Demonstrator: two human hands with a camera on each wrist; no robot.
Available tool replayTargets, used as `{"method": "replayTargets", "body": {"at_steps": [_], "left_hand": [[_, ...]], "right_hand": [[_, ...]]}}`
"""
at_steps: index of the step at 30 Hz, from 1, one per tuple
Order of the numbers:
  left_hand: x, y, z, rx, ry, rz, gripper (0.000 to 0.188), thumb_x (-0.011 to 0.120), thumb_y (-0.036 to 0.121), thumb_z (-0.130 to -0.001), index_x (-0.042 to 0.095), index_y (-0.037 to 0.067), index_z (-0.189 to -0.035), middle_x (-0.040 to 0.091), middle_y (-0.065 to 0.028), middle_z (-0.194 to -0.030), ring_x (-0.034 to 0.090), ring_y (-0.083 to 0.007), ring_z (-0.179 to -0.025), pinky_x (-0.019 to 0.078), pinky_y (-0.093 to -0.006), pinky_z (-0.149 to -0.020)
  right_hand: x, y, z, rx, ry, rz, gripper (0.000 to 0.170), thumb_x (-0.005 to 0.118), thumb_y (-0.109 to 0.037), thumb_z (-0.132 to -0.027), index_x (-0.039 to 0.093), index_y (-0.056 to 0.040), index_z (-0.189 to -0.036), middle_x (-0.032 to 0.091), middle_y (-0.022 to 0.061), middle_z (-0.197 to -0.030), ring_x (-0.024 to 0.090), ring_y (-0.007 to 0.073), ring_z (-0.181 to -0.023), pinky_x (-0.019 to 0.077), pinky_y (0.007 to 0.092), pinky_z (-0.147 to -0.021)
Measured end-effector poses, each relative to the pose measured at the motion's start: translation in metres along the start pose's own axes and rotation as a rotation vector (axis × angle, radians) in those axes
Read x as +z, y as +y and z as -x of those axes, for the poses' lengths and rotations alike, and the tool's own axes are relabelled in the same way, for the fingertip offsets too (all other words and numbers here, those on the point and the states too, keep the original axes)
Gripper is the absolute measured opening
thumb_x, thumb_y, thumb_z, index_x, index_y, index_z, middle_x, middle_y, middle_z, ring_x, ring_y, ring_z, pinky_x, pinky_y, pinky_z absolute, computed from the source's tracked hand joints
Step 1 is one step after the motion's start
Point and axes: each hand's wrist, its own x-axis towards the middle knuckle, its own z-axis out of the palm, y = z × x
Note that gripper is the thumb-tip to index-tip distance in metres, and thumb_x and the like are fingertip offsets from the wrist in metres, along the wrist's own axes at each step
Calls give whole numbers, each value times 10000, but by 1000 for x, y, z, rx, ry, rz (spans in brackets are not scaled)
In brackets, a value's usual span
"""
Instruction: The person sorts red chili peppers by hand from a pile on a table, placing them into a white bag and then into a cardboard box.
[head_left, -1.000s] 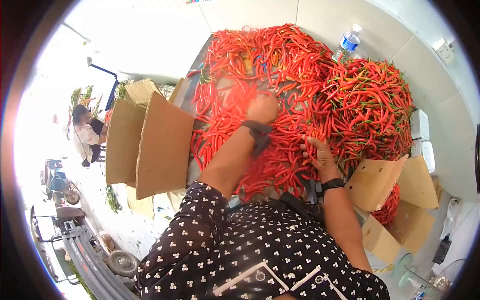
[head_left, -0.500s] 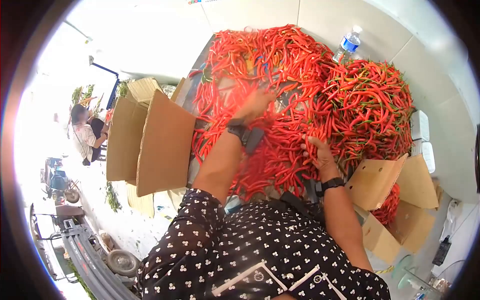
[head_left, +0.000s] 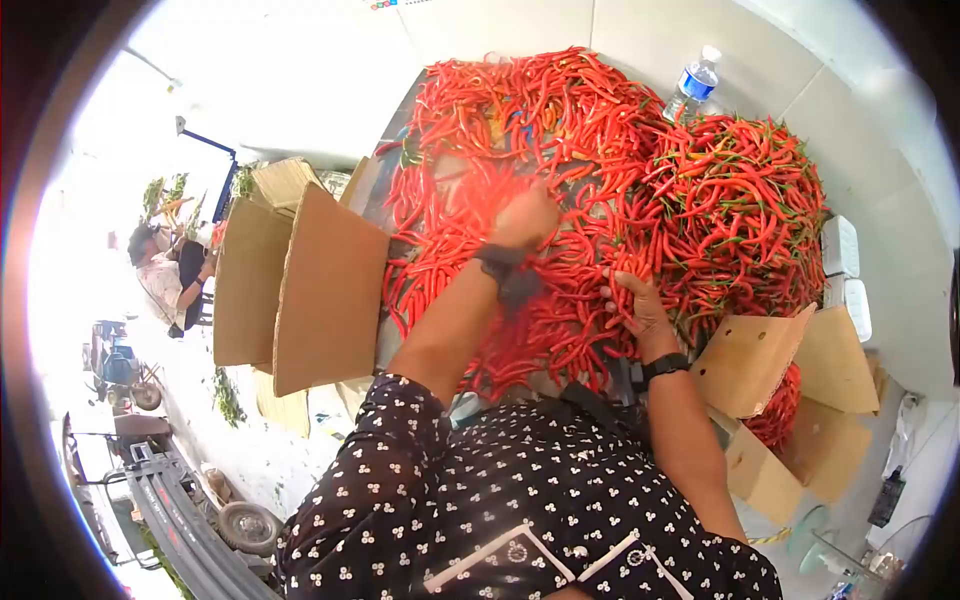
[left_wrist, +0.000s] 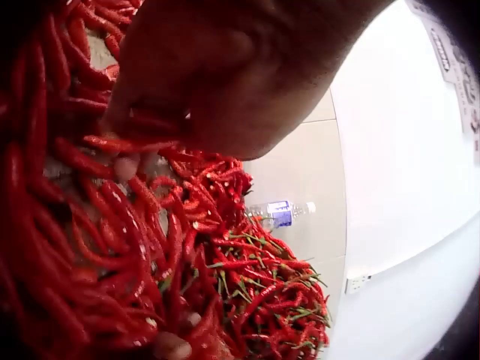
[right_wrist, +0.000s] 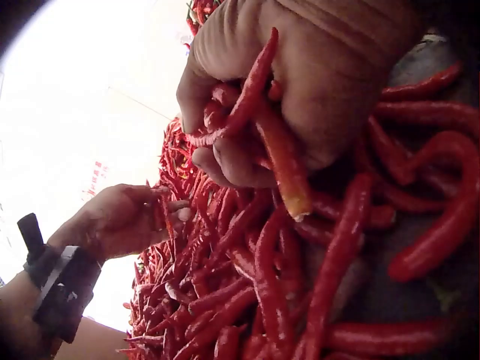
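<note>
Red chilies (head_left: 430, 265) cover the work surface. My left hand (head_left: 525, 215), blurred in the head view, is over the middle of them. In the left wrist view this hand (left_wrist: 217, 82) has its fingers curled at a red chili (left_wrist: 135, 144); the right wrist view shows the same hand (right_wrist: 124, 217) pinching a slim chili (right_wrist: 166, 214). My right hand (head_left: 643, 310) lies palm up at the near right of the spread. Seen from its own wrist, the right hand (right_wrist: 300, 82) grips several chilies, one orange-red (right_wrist: 281, 154), between thumb and curled fingers.
A tall heap of green-stemmed chilies (head_left: 740, 200) stands at the right, with a water bottle (head_left: 695, 85) behind. Cardboard boxes stand left (head_left: 330, 290) and right (head_left: 755, 365); the right one contains chilies. A person (head_left: 165, 275) sits at far left, above a parked vehicle (head_left: 185, 520).
My left hand shifted slightly left, then back right over the chilies. The right hand has stayed in place. The seated person leans farther left.
</note>
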Motion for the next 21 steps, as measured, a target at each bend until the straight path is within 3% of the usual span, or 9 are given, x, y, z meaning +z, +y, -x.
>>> {"method": "replayTargets", "body": {"at_steps": [3, 10, 13, 16, 20, 21], "left_hand": [[0, 1, -7, 89, 72, -207, 199, 485, 168, -796, 533, 17, -915, 598, -169, -832, 595, -307, -793, 472, -399, -676], [11, 7, -16, 295, 234, -674, 150, 517, 116, -734, 592, 42, -842, 613, -173, -801, 590, -347, -790, 468, -443, -679], [11, 13, -10, 196, 147, -742, 159, 542, 131, -732, 600, 45, -854, 613, -173, -786, 596, -328, -777, 474, -432, -660], [4, -13, -8, 302, 118, -887, 173, 543, 169, -768, 597, 30, -857, 606, -191, -786, 597, -322, -777, 476, -424, -652], [-20, -3, 9, 98, 102, -722, 189, 512, 201, -814, 581, 27, -836, 614, -151, -766, 616, -273, -765, 485, -364, -612], [-23, -5, 7, 147, 120, -363, 175, 503, 204, -824, 570, 42, -819, 610, -113, -763, 608, -234, -724, 474, -325, -586]], "right_hand": [[-2, 4, -5, -83, 42, -7, 331, 662, -230, -721, 606, -21, -972, 596, 53, -710, 538, 123, -483, 466, 249, -367], [-6, 0, -2, 5, -20, 17, 340, 664, -241, -720, 606, -31, -981, 612, 70, -742, 556, 132, -506, 469, 240, -365], [-5, 2, -4, -21, -12, 15, 350, 664, -247, -718, 603, -34, -990, 610, 67, -734, 553, 135, -498, 467, 242, -359], [-5, 1, -1, -19, -5, 8, 353, 661, -234, -719, 595, -32, -1000, 614, 67, -750, 561, 137, -517, 471, 245, -369], [-6, 4, -4, -55, 11, -20, 356, 660, -202, -720, 578, -24, -1017, 627, 78, -835, 587, 139, -600, 482, 245, -402], [-4, 3, -3, -52, 6, -19, 356, 660, -202, -720, 578, -24, -1017, 627, 78, -835, 587, 139, -600, 482, 245, -402]]}}
